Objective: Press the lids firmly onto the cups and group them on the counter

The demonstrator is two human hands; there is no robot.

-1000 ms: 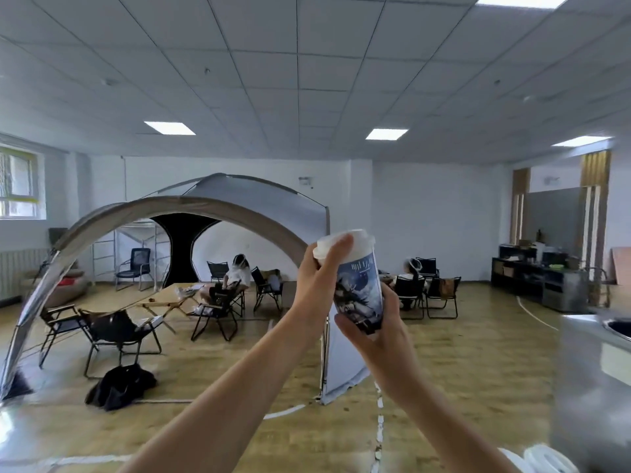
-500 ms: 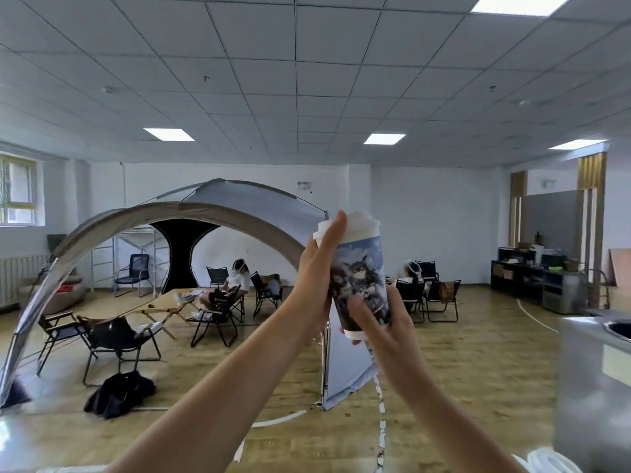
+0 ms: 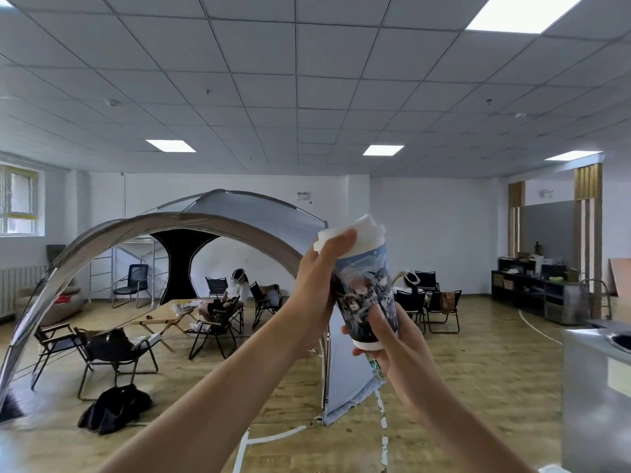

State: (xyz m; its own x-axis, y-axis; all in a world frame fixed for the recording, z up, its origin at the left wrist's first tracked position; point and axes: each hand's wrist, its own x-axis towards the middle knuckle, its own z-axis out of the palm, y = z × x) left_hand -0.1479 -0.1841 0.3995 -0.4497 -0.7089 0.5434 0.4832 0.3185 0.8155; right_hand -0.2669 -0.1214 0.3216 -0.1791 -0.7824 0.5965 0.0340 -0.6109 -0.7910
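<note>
Cup [image 3: 367,291], tall and printed with cartoon figures, is held up in the air in front of the camera, its top leaning a little to the left. A white lid [image 3: 358,230] sits on its mouth; the lid is blurred, so how fully it is seated cannot be told. The left hand [image 3: 317,285] grips the cup's upper part from the left, with the thumb laid across the lid's rim and the other fingers hidden behind the cup. The right hand [image 3: 392,339] clasps the cup's bottom, thumb pressed on the front wall and fingertips curled round the base.

Right of the cup and lower, at the frame's edge, stands a steel counter [image 3: 594,387] with a sink basin [image 3: 621,339] set into its top. Directly behind and below the cup hangs a grey fabric panel of a domed tent [image 3: 239,213], whose arch spans the room to the cup's left. Lower left of the cup, a black garment [image 3: 112,406] lies on the wooden floor, just beside a group of folding chairs [image 3: 112,349]. Beyond them, still left of the cup, is a low wooden table [image 3: 170,314] with a seated person [image 3: 235,291] next to it. Another seated person [image 3: 408,281] shows just right of the cup, farther back. Far to the cup's right, a dark shelf unit [image 3: 526,291] stands against the wall.
</note>
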